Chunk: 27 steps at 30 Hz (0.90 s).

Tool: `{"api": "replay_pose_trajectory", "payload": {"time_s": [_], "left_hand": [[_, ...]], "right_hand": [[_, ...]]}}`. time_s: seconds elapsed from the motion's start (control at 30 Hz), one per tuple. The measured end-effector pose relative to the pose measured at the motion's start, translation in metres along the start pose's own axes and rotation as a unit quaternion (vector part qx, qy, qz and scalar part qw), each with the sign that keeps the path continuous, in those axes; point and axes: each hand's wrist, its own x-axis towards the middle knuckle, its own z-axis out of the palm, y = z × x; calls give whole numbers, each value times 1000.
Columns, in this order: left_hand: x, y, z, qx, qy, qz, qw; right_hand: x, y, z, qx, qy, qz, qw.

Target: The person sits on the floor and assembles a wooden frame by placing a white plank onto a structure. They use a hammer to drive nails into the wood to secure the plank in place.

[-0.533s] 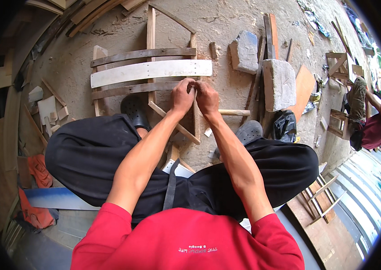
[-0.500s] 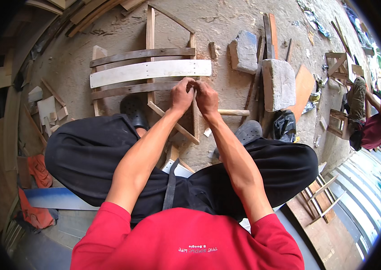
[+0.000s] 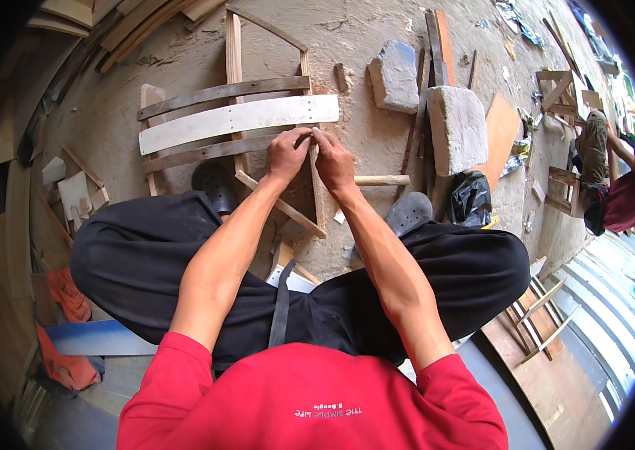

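Note:
A small wooden frame (image 3: 235,60) with legs and rails lies on the ground in front of me. Across it run a white slat (image 3: 257,116) with dark nail spots and two weathered brown slats, one (image 3: 220,90) beyond it and one (image 3: 209,152) nearer me. Over the near slat's right end, my left hand (image 3: 288,156) and my right hand (image 3: 334,161) meet with fingers pinched together. Whatever lies between the fingertips is hidden or too small to name. Beneath my right hand, a frame leg (image 3: 319,202) points toward me.
Two whitish blocks (image 3: 456,129) stand to the right beside wood strips and an orange-brown board (image 3: 499,142). A wooden stick (image 3: 381,180) lies right of the frame. Black plastic (image 3: 470,199) sits near my right shoe (image 3: 409,215). Another person (image 3: 625,187) works at far right.
The frame and surrounding things appear shifted slightly left and up in the view. My hands stay together at the near slat's right end, fingers still pinched.

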Motion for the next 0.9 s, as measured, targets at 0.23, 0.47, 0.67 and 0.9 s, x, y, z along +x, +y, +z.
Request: {"api": "replay_pose_trajectory", "payload": {"time_s": [0.23,0.47,0.67,0.9], "left_hand": [[-3,-3,-1,41,-13,37,998],[-2,-4,-4,33,-21,2,999],[-1,-3,-5,45,-29,30,998],[-1,-4,-2,51,-32,52,997]], "right_hand": [[0,1,-7,23,-25,16,999],[-24,57,-34,-88,-103,254,958],[-73,89,-45,-290,-267,270,878],[-88,109,-41,-363,-273,197,869]]}}
